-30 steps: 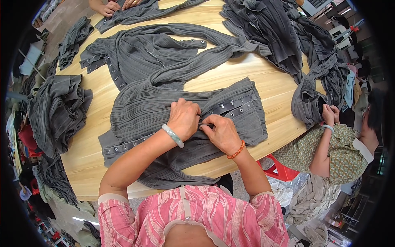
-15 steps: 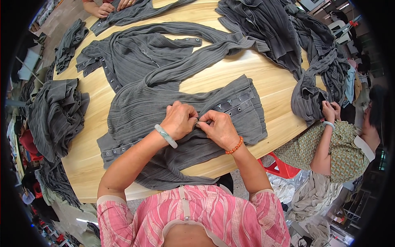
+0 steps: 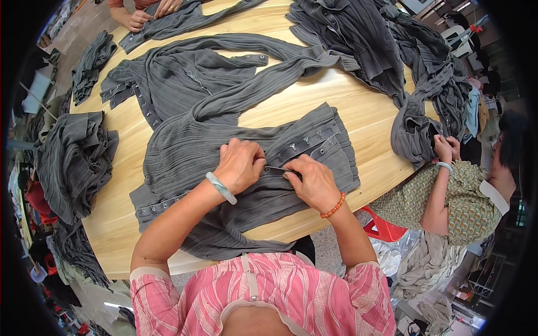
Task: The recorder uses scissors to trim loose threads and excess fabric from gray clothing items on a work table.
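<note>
A dark grey ribbed garment (image 3: pixel 190 148) lies spread on the wooden table in front of me, with metal hooks along one dark placket (image 3: pixel 300 147) and round eyelets along the facing edge. My left hand (image 3: pixel 241 163), a pale bangle at its wrist, pinches the garment's eyelet edge near the middle. To its right, my right hand (image 3: pixel 314 182), wearing an orange bead bracelet, grips the same edge between thumb and fingers. A short dark strip with one eyelet shows stretched between the two hands.
More grey garments lie beyond on the table (image 3: pixel 381 145), with a heap (image 3: pixel 358 45) at far right and a folded pile (image 3: pixel 73 162) at left. A co-worker's hands (image 3: pixel 445 148) handle cloth at right; another person's hands (image 3: pixel 145 17) work at the far edge. A red stool (image 3: pixel 381 227) stands below.
My right hand has moved right and slightly down, away from my left, exposing the eyelet strip between them. My left hand has shifted slightly left and still pinches the edge.
</note>
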Motion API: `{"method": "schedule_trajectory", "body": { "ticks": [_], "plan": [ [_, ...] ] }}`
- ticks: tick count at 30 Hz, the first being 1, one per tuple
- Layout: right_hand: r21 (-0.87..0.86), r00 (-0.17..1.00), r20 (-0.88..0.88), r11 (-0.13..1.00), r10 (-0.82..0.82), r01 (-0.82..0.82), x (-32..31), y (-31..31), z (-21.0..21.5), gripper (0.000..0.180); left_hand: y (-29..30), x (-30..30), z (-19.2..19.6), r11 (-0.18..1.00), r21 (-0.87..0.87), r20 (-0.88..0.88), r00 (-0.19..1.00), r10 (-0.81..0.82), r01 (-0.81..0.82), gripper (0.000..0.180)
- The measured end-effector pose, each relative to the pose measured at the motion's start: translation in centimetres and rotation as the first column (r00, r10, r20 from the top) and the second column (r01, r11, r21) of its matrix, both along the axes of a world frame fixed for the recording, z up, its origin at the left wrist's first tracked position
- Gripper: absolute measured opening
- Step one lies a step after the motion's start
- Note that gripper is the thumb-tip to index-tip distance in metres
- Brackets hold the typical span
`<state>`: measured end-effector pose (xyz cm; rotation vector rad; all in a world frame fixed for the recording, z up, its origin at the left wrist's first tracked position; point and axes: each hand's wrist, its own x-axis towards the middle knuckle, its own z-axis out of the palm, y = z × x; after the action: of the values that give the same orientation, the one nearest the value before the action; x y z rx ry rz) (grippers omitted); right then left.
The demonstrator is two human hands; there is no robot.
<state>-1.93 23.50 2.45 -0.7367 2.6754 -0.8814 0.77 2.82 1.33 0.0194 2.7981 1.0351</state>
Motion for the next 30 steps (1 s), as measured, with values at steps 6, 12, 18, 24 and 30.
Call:
{"method": "schedule_trajectory", "body": {
  "ticks": [6, 12, 18, 24, 30],
  "plan": [
    [-0.129, 0.999, -0.046, 0.992, -0.017, 0.011, -1.0, -0.2, -1.3, 0.014, 2.8, -2.0, -0.7, 0.996, -0.081, -0.115, 0.992, -0.058, 0.049, 0.011],
    [-0.180, 0.986, 0.136, 0.976, -0.095, 0.119, -2.3, -0.3, -2.2, 0.017, 2.6, -2.9, -0.7, 0.997, 0.023, 0.024, 0.997, -0.071, 0.070, 0.014],
    [-0.119, 0.974, 0.204, 0.985, -0.099, 0.125, -3.2, -0.6, -2.6, 0.019, 2.1, -3.1, -0.3, 0.993, 0.033, 0.073, 0.991, -0.112, 0.110, 0.015],
    [0.028, 0.986, 0.134, 0.994, -0.104, 0.102, -2.2, 1.8, -0.6, 0.019, 2.2, -2.6, -0.5, 0.993, -0.056, 0.041, 0.994, -0.103, 0.105, 0.013],
    [-0.076, 0.998, -0.049, 0.997, -0.035, 0.032, -2.5, 3.0, -0.4, 0.013, 4.5, -2.8, 0.1, 0.999, -0.032, -0.264, 0.963, -0.048, 0.042, 0.019]
  ]
}}
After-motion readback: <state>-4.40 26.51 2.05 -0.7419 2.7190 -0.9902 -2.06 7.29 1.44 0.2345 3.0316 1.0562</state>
